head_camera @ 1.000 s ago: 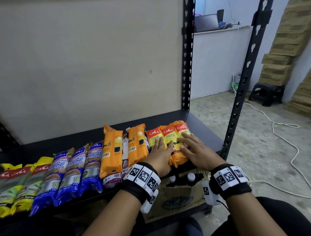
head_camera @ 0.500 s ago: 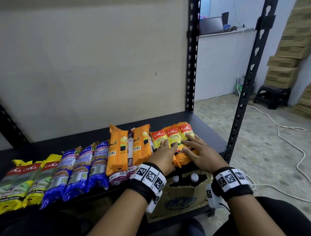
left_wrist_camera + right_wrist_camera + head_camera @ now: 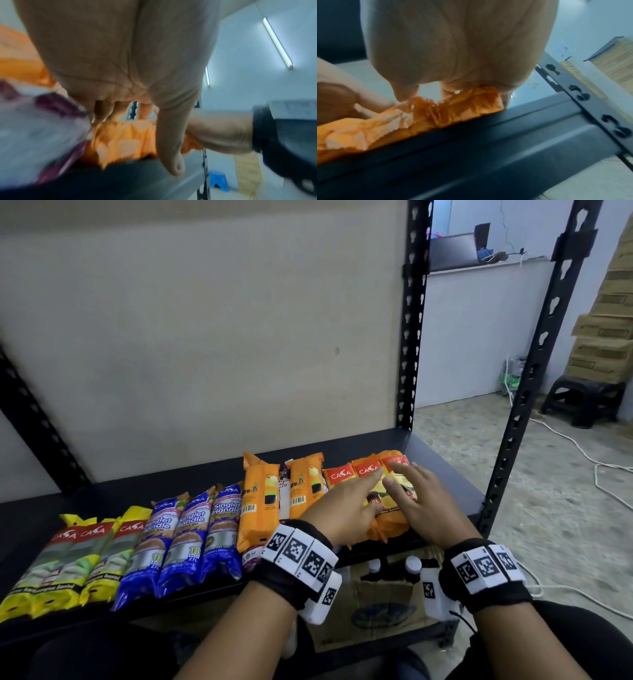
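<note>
Basically, left hand [image 3: 342, 505] and right hand [image 3: 424, 508] lie flat, fingers straight, gripping nothing, pressing the orange red-labelled plastic packets [image 3: 368, 471] at the front-right corner of the black metal shelf [image 3: 448, 474], probably to square them up.

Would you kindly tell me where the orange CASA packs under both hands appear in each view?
Head: orange CASA packs right of centre, ending the row.
Left wrist: packs lower centre, blurred.
Right wrist: packs lower left to centre.
Shared landmark: the black shelf beneath them.

Left hand [image 3: 343, 509] farther up orange packs [image 3: 368, 471]
</note>
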